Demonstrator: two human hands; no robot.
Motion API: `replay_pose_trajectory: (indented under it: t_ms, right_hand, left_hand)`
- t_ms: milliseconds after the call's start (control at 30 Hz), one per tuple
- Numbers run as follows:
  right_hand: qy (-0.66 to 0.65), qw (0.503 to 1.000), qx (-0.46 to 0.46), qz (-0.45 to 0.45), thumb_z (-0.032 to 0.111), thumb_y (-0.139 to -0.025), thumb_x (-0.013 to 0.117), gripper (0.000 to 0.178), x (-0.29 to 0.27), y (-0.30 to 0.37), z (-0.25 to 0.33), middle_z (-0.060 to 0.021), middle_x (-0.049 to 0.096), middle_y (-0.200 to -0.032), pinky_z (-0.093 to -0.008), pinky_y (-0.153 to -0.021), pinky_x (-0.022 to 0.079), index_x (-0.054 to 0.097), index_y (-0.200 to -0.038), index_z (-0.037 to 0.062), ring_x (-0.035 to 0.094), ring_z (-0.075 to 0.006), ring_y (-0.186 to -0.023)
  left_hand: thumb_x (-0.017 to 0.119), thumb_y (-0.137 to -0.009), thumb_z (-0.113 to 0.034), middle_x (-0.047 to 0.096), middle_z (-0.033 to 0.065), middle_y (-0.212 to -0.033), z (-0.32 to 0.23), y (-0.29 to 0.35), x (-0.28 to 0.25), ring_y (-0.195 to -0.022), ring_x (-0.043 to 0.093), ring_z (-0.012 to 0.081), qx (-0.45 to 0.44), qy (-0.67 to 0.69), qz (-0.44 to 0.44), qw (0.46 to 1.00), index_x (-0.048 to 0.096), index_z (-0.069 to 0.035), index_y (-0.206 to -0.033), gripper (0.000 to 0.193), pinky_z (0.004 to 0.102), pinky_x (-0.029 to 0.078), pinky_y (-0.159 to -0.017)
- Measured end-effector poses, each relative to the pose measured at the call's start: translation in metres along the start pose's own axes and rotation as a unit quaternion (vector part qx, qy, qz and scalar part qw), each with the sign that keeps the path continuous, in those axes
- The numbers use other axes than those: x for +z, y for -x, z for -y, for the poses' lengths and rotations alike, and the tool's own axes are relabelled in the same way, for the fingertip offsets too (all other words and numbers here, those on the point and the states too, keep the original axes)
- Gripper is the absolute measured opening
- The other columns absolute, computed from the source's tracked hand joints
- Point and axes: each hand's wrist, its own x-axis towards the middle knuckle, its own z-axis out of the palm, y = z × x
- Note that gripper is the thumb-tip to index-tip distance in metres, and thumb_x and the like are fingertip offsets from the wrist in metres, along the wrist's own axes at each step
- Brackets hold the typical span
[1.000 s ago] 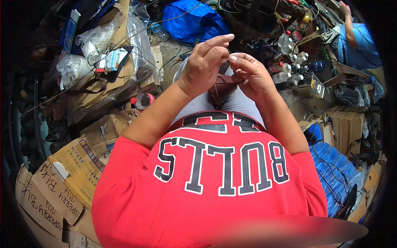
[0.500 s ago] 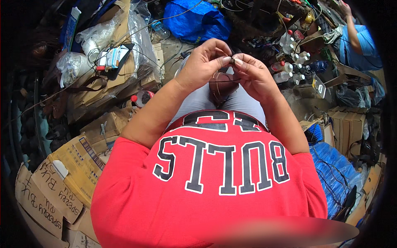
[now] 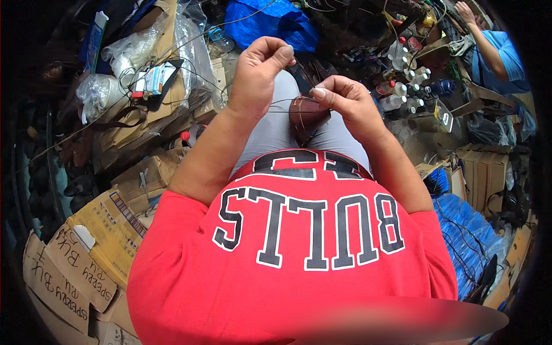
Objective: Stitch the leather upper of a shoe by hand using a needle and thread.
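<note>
A brown leather piece (image 3: 308, 119) with pale stitching, shaped like part of a shoe, sits between my grey-trousered knees. Above it, my left hand (image 3: 257, 73) is raised, thumb and fingers pinched on a thin dark cord (image 3: 305, 73). Lower and to the right, my right hand (image 3: 349, 102) pinches the cord too, close to the leather. A dark strand also crosses from near my left wrist to the leather piece. The cord's ends inside my fingers are hidden.
Flattened cardboard (image 3: 75, 270) lies at lower left. Clear plastic bags (image 3: 103, 95) and a small box (image 3: 154, 79) are at left. Several bottles (image 3: 394, 102) stand at right, near a blue tarp (image 3: 460, 238). Another person in a blue shirt (image 3: 500, 57) is at far right.
My hands, together above the leather piece before, are now apart. The left has moved up and left, the right slightly down, with the cord stretched between them.
</note>
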Motion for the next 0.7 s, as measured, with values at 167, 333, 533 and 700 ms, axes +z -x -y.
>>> replay_pose_trajectory:
  t_ms: [167,333,533,700]
  right_hand:
    - [0.049,0.999,-0.005,0.013,0.020,-0.085,0.065,0.017,-0.020,0.011,0.023,0.0032,0.058,-0.073,-0.0186,-0.058,0.037,0.064,-0.088,0.0031,0.048,-0.0036,-0.066]
    - [0.201,0.979,0.028,-0.033,0.022,-0.085,0.065,0.017,-0.083,0.036,0.025,0.0066,0.053,-0.072,-0.0185,-0.058,0.034,0.065,-0.085,0.0043,0.044,-0.0017,-0.066]
    - [0.205,0.967,0.100,-0.114,0.024,-0.081,0.069,0.019,-0.144,0.067,0.025,0.0070,0.053,-0.069,-0.0198,-0.057,0.033,0.065,-0.085,0.0059,0.043,-0.0031,-0.063]
    - [0.194,0.963,0.075,-0.174,0.023,-0.078,0.073,0.019,-0.173,0.086,0.021,0.0050,0.058,-0.071,-0.0197,-0.059,0.035,0.066,-0.085,0.0063,0.047,-0.0037,-0.064]
  left_hand:
    - [0.052,-0.093,-0.016,0.060,0.0061,-0.087,-0.032,-0.016,-0.024,-0.083,0.059,0.0198,-0.024,0.232,0.035,0.972,0.056,-0.008,-0.093,0.009,0.0301,0.044,-0.073]
    - [0.050,-0.093,-0.012,0.051,0.0055,-0.073,-0.061,-0.037,-0.090,-0.071,0.049,0.0171,0.071,0.245,-0.012,0.967,0.051,-0.010,-0.086,0.008,0.0290,0.041,-0.064]
    - [0.046,-0.095,-0.011,0.046,0.0048,-0.074,-0.065,-0.035,-0.101,-0.068,0.041,0.0144,0.103,0.178,-0.088,0.975,0.049,-0.006,-0.085,0.012,0.0282,0.037,-0.065]
    - [0.048,-0.094,-0.009,0.047,0.0046,-0.073,-0.050,-0.041,-0.088,-0.067,0.043,0.0141,0.097,0.190,-0.110,0.971,0.049,-0.007,-0.086,0.009,0.0276,0.038,-0.062]
